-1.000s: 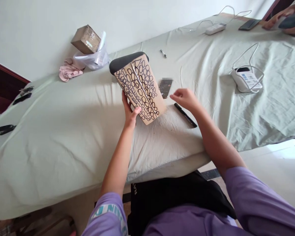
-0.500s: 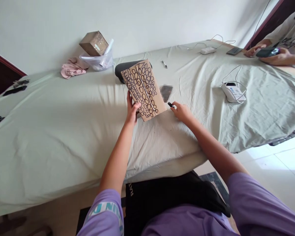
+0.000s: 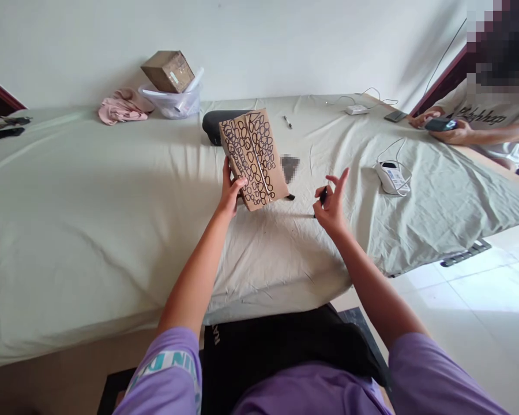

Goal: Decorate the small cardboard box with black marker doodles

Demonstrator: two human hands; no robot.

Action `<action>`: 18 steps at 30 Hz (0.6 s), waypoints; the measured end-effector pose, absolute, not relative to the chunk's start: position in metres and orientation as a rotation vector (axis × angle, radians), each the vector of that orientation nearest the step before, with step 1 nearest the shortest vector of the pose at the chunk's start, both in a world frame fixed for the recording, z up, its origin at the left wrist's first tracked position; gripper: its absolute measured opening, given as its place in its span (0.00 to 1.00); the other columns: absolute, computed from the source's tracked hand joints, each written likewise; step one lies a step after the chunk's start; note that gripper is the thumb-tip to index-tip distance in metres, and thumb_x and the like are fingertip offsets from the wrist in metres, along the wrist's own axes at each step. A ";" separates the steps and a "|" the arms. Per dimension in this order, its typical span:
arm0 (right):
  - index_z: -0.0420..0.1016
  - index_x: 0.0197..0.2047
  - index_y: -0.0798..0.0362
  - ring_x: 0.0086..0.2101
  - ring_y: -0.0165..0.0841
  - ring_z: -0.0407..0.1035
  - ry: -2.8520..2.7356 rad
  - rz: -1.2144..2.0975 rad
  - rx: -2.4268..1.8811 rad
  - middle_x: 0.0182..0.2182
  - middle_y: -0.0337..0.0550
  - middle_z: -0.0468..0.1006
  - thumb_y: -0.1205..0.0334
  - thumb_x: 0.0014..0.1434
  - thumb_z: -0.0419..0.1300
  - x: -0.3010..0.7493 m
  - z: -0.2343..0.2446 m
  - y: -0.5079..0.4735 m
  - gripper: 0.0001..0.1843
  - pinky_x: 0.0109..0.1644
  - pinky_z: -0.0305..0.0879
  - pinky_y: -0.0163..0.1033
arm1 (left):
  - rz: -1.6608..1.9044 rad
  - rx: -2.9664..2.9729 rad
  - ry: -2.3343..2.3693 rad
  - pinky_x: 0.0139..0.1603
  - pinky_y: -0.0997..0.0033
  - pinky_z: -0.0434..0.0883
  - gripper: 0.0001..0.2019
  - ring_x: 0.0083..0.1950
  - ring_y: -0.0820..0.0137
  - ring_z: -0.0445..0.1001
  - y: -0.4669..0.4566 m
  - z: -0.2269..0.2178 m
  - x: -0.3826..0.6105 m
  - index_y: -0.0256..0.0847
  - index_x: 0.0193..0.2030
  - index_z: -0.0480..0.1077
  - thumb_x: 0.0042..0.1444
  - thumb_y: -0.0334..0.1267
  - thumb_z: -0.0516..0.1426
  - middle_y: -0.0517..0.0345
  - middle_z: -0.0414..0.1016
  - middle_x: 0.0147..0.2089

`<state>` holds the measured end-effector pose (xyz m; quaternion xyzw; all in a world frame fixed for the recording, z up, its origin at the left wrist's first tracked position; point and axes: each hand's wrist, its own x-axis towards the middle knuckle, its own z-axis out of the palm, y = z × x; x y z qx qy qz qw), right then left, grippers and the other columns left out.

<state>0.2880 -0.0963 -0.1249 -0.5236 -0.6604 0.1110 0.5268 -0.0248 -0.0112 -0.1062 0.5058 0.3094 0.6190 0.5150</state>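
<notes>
In the head view, my left hand [image 3: 232,193] grips the lower left side of a cardboard box [image 3: 255,158], thumb on its front face. That face is covered with rows of black hand-drawn circles, split by a pale seam, and the box is tilted. To its right, my right hand [image 3: 332,204] is raised over the cloth with a black marker [image 3: 323,195] pinched in curled fingers, while other fingers stretch out. A small black piece [image 3: 290,197] shows at the box's lower right corner; its kind is unclear. Behind the box lies a dark rounded case [image 3: 211,125], partly hidden.
A green cloth [image 3: 112,230] covers the table. At the back are a pink cloth [image 3: 123,106], a plastic tub [image 3: 185,106] bearing a brown box [image 3: 168,70], and a pen [image 3: 288,121]. On the right are a white corded device [image 3: 392,177] and another person's hands [image 3: 458,134] holding a dark object.
My right hand has moved right, away from the box, and some fingers have stretched out. The small black piece beside the box's corner now shows. The view has shifted slightly; my left hand keeps its hold.
</notes>
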 end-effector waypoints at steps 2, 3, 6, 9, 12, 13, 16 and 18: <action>0.07 0.87 0.40 0.43 0.41 0.79 -1.556 0.393 -1.263 0.73 0.63 0.67 0.55 0.63 0.59 0.281 -0.134 -0.109 0.69 0.47 0.83 0.54 | 1.477 1.193 0.753 0.78 0.35 0.74 0.64 0.84 0.36 0.66 -0.011 -0.106 -0.025 0.63 0.85 0.55 0.42 0.65 0.74 0.49 0.60 0.87; 0.07 0.87 0.41 0.40 0.40 0.80 -1.555 0.466 -1.279 0.71 0.63 0.71 0.52 0.66 0.59 0.278 -0.137 -0.113 0.68 0.46 0.83 0.53 | 1.474 1.182 0.758 0.78 0.35 0.74 0.64 0.84 0.36 0.65 -0.011 -0.107 -0.025 0.63 0.86 0.54 0.42 0.65 0.75 0.49 0.60 0.87; 0.17 0.89 0.40 0.32 0.36 0.80 -1.551 0.634 -1.298 0.65 0.59 0.80 0.46 0.70 0.59 0.270 -0.132 -0.116 0.62 0.42 0.84 0.51 | 1.480 1.176 0.751 0.80 0.36 0.71 0.65 0.85 0.37 0.65 -0.010 -0.106 -0.024 0.65 0.85 0.54 0.40 0.64 0.75 0.50 0.61 0.86; 0.58 0.83 0.41 0.26 0.31 0.79 -1.547 0.712 -1.252 0.59 0.53 0.83 0.37 0.72 0.59 0.264 -0.108 -0.111 0.42 0.36 0.81 0.46 | 1.484 1.165 0.740 0.78 0.38 0.72 0.65 0.84 0.36 0.66 -0.010 -0.105 -0.023 0.65 0.84 0.56 0.39 0.64 0.76 0.50 0.65 0.85; 0.72 0.59 0.44 0.30 0.35 0.84 -1.489 0.871 -1.021 0.44 0.41 0.81 0.22 0.68 0.60 0.256 -0.075 -0.105 0.35 0.42 0.84 0.48 | 1.469 1.133 0.755 0.73 0.36 0.76 0.65 0.81 0.33 0.68 -0.014 -0.101 -0.023 0.65 0.84 0.57 0.39 0.64 0.77 0.49 0.67 0.83; 0.69 0.55 0.42 0.32 0.37 0.85 -1.459 0.949 -0.918 0.40 0.38 0.80 0.18 0.63 0.62 0.252 -0.065 -0.103 0.38 0.45 0.85 0.50 | 1.465 1.127 0.763 0.71 0.35 0.77 0.64 0.80 0.33 0.69 -0.016 -0.100 -0.024 0.66 0.84 0.57 0.39 0.65 0.77 0.49 0.67 0.83; 0.60 0.47 0.41 0.25 0.36 0.81 -1.384 1.087 -0.729 0.30 0.28 0.76 0.24 0.55 0.75 0.238 -0.038 -0.098 0.39 0.35 0.83 0.45 | 1.470 1.123 0.789 0.68 0.34 0.79 0.58 0.79 0.34 0.69 -0.020 -0.098 -0.025 0.71 0.83 0.59 0.45 0.66 0.75 0.53 0.65 0.83; 0.58 0.41 0.42 0.17 0.31 0.71 -1.339 1.050 -0.720 0.23 0.25 0.71 0.32 0.63 0.74 0.228 -0.027 -0.092 0.33 0.23 0.69 0.37 | 1.477 1.129 0.792 0.68 0.34 0.79 0.53 0.80 0.35 0.69 -0.021 -0.099 -0.027 0.73 0.81 0.60 0.49 0.65 0.73 0.56 0.64 0.83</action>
